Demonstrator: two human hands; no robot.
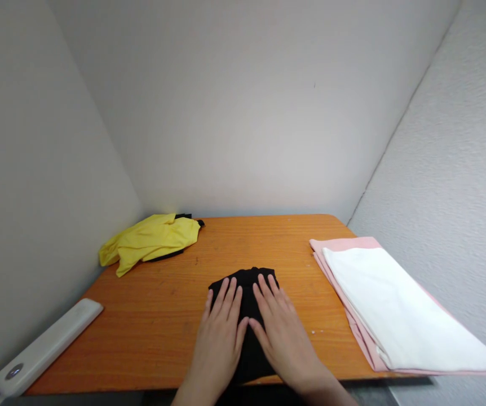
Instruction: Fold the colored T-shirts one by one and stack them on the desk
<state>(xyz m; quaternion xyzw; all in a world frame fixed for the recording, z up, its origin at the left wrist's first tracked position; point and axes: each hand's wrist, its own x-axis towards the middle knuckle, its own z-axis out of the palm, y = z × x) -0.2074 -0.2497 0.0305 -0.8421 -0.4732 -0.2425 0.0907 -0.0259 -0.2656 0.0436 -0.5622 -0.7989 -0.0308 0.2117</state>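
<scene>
A black piece of folded fabric (249, 338) lies near the front edge of the wooden table, in the middle. My left hand (221, 332) rests flat on its left side, fingers spread and pointing away from me. On the right side of the same fabric, my right hand (283, 332) lies palm down with its fingers stretched out. The two thumbs nearly meet over the fabric's centre. Both hands cover much of the fabric, so what kind of garment it is cannot be made out.
A crumpled yellow cloth (158, 237) with black parts lies at the back left of the table (150, 332). White folded fabric (407, 316) sits on pink folded fabric (363, 338) at the right. A white power strip (52, 344) lies along the left edge. Walls enclose the table.
</scene>
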